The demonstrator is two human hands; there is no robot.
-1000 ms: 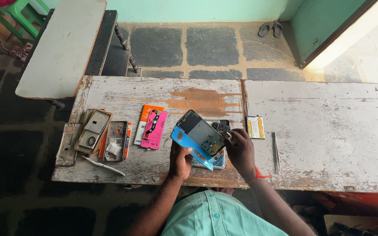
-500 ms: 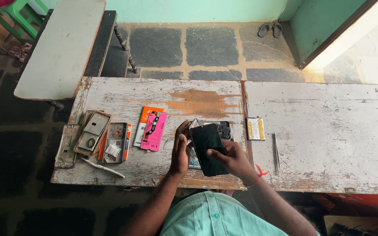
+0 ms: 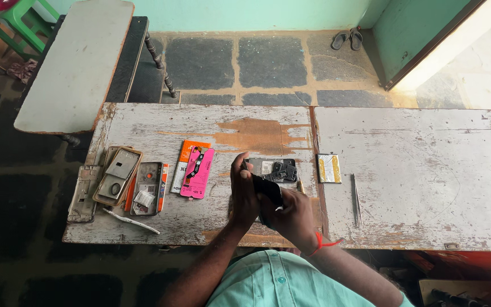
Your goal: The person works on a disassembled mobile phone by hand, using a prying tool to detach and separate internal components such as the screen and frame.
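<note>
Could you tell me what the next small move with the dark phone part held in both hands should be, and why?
Probably lower it flat onto the wooden table, judging by the scene: both the left hand and the right hand grip the dark phone part edge-up above the opened phone body, where its face cannot be seen. The tweezers lie out of hand.
</note>
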